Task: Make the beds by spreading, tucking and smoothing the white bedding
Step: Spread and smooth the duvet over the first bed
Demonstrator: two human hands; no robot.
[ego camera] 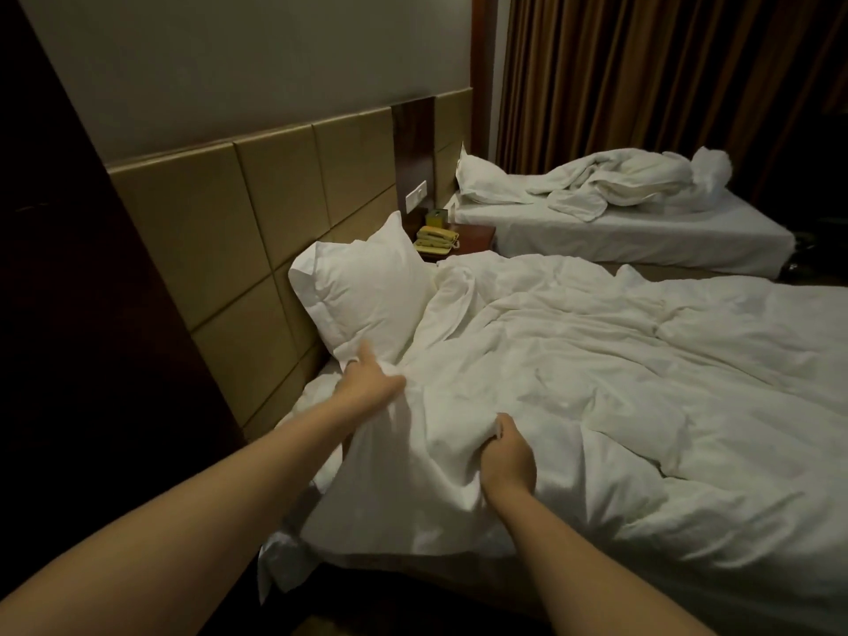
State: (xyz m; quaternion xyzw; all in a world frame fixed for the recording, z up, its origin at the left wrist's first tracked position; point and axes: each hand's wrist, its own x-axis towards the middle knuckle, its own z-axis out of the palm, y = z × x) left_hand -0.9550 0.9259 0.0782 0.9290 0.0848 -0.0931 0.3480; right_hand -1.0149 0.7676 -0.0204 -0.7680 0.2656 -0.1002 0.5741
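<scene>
Both forearms (257, 470) are shown bare (wrist to frame edge); the left hand (367, 383) and right hand (507, 459) are likewise uncovered.

Left hand (367, 383) and right hand (507, 456) grip the duvet (596, 360) edge, pillow (367, 291) sits just past the left grip against the headboard (229, 231), rest of the duvet runs off right, and the nightstand (479, 232) with a phone (436, 238) on it and the other bed (642, 236) are well beyond.

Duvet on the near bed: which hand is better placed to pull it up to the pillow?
Probably the left. The left hand grips the edge of the duvet right beside the pillow, so a short pull would do. The right hand grips a bunch farther from the pillow.
</scene>
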